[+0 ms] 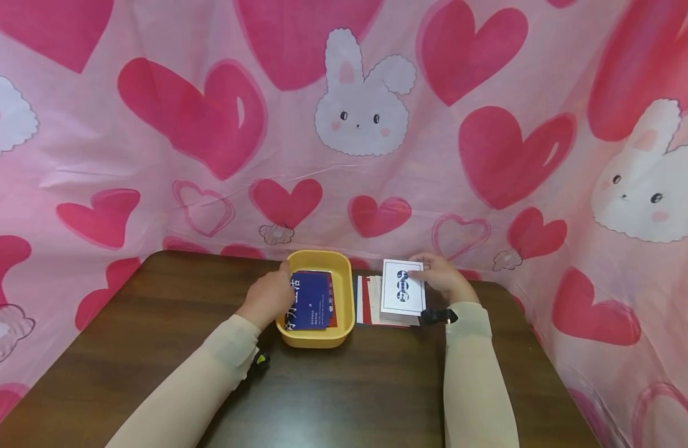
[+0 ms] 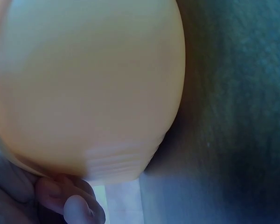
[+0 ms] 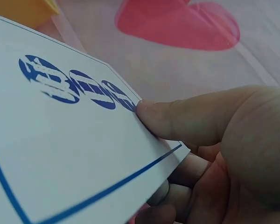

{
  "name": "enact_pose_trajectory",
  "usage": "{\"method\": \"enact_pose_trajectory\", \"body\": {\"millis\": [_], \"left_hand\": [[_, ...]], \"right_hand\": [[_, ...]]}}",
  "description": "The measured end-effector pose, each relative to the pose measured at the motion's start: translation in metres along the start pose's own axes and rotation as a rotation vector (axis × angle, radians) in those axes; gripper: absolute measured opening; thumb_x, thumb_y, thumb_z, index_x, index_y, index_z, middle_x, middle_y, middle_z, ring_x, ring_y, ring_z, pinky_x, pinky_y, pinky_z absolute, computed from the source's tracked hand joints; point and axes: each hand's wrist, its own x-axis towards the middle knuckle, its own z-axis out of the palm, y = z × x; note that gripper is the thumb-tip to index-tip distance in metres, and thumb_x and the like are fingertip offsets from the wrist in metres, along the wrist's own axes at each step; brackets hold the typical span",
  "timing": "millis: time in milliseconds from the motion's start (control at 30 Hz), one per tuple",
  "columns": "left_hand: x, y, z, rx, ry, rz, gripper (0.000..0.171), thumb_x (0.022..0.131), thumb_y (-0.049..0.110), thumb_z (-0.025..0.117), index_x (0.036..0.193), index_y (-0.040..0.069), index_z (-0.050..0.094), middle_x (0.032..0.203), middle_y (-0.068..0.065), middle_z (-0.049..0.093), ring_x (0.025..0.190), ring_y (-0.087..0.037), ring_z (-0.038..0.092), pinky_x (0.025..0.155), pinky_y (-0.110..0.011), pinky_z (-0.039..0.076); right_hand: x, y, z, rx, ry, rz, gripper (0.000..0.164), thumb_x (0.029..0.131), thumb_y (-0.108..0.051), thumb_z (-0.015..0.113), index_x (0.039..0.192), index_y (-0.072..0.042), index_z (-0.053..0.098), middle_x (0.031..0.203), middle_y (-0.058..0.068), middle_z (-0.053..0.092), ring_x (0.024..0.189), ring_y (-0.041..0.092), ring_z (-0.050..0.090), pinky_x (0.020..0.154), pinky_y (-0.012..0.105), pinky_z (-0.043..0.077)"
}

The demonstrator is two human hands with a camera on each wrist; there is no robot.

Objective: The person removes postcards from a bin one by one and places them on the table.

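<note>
At its left side, a yellow plastic bin [image 1: 315,342] is gripped by my left hand [image 1: 267,295]. The left wrist view shows the bin's outer wall [image 2: 93,84] close up, with curled fingers [image 2: 49,193] near its edge. Inside the bin lies a blue card [image 1: 312,305] with white writing, over a red one [image 1: 334,305]. My right hand [image 1: 446,281] pinches a white card [image 1: 393,283] by its right edge, thumb on top. Blue round characters and a thin border are printed on that card. It is tilted above a fanned row of cards [image 1: 373,302].
The bin and the row of cards sit side by side on a dark wooden table [image 1: 332,398], near its back edge. Behind it hangs a pink cloth [image 1: 299,143] with hearts and rabbits, which also runs along both sides.
</note>
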Motion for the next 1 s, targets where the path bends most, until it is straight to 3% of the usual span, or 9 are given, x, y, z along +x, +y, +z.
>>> {"method": "enact_pose_trajectory", "body": {"millis": [300,467,733,1000], "left_hand": [[-0.001,-0.001,0.001,-0.009,0.001,0.002,0.079,0.11,0.022,0.064,0.177,0.0,0.028,0.135,-0.025,0.075,0.104,-0.036,0.073,0.1,-0.063,0.067],[-0.002,0.0,0.001,-0.014,-0.004,-0.016,0.08,0.11,0.022,0.065,0.177,0.001,0.028,0.134,-0.024,0.074,0.104,-0.035,0.072,0.101,-0.062,0.066],[-0.001,0.005,0.003,-0.011,0.011,0.003,0.079,0.109,0.021,0.064,0.176,0.0,0.028,0.137,-0.025,0.075,0.108,-0.037,0.073,0.104,-0.064,0.065],[-0.001,0.001,0.002,-0.009,0.016,-0.001,0.078,0.109,0.022,0.065,0.175,0.0,0.03,0.133,-0.024,0.076,0.105,-0.036,0.073,0.101,-0.063,0.066]], "right_hand": [[0.004,0.016,-0.005,0.032,-0.011,0.051,0.042,0.108,-0.02,0.078,0.146,-0.007,0.067,0.129,0.02,0.08,0.097,0.025,0.082,0.086,0.037,0.071],[0.005,0.02,-0.005,0.033,-0.012,0.064,0.044,0.108,-0.021,0.078,0.149,-0.007,0.065,0.131,0.02,0.079,0.099,0.024,0.081,0.087,0.037,0.07],[0.001,0.029,-0.006,0.062,-0.03,0.048,0.042,0.108,-0.014,0.076,0.146,0.001,0.064,0.116,0.014,0.081,0.091,0.022,0.078,0.08,0.036,0.069],[0.003,0.029,-0.003,0.069,-0.038,0.047,0.041,0.109,-0.017,0.075,0.145,-0.001,0.064,0.113,0.011,0.081,0.091,0.022,0.079,0.081,0.035,0.069]]}}
